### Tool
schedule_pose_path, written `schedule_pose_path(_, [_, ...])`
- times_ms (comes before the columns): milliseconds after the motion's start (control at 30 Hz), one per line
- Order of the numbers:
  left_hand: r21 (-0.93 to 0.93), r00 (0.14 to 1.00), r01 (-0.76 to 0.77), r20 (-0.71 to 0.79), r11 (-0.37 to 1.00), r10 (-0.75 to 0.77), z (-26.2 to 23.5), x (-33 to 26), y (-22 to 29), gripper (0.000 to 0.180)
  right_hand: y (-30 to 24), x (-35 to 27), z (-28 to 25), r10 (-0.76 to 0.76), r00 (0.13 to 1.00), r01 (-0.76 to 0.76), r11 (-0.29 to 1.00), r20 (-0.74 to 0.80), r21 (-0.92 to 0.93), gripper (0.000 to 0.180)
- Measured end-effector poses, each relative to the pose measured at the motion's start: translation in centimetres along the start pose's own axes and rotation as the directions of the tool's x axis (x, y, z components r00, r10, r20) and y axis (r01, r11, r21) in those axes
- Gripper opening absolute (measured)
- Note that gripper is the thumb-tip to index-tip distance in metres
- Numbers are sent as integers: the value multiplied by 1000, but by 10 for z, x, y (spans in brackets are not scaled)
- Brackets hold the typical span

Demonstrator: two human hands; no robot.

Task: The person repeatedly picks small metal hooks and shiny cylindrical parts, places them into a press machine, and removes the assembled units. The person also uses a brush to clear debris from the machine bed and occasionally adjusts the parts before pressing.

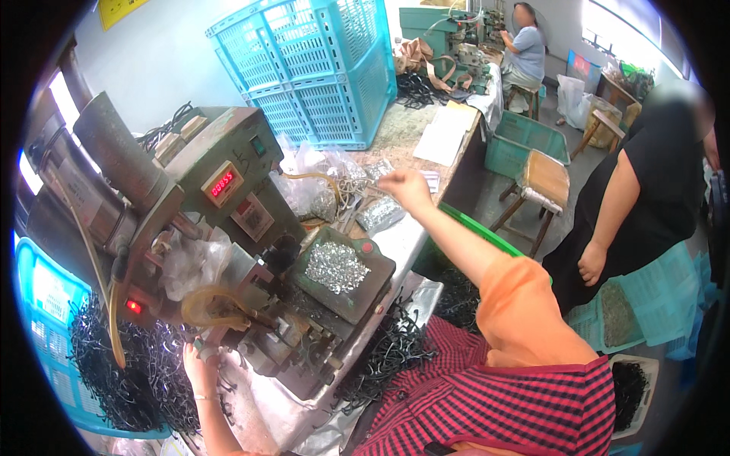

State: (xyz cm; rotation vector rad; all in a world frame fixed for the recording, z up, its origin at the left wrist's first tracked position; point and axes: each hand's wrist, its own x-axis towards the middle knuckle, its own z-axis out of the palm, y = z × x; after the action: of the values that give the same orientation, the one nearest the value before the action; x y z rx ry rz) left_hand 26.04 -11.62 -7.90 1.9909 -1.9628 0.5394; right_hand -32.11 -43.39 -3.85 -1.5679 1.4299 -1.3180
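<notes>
My left hand (200, 374), with a thin band at the wrist, is at the lower left side of a green-grey bench machine (296, 349). Its fingers are curled about a small part there, which I cannot make out. My right hand (408, 190) reaches across the bench above clear bags of small metal pieces (380, 214). Its fingers are drawn together; what they hold, if anything, is too small to tell. Between my hands, a pile of shiny metal pieces (337, 267) lies on the machine's flat tray (372, 299). A yellowish hose (209, 308) loops over the machine head.
Black strap-like pieces (388, 353) heap along the bench front, with more (114, 368) in a blue crate (49, 304) at left. Stacked blue crates (312, 76) stand behind. A person in black (639, 190) stands at right, near a wooden stool (544, 178); another (525, 49) sits far back.
</notes>
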Motion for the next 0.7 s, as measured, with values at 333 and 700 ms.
schedule_pose_path(333, [-43, 901, 34, 435, 999, -12, -71, -23, 87, 30, -119, -132, 41, -374, 841, 229, 901, 390, 370, 17])
schedule_pose_path(700, [-318, 805, 228, -469, 920, -362, -37, -55, 89, 29, -160, -163, 85, -303, 814, 24, 870, 496, 492, 53])
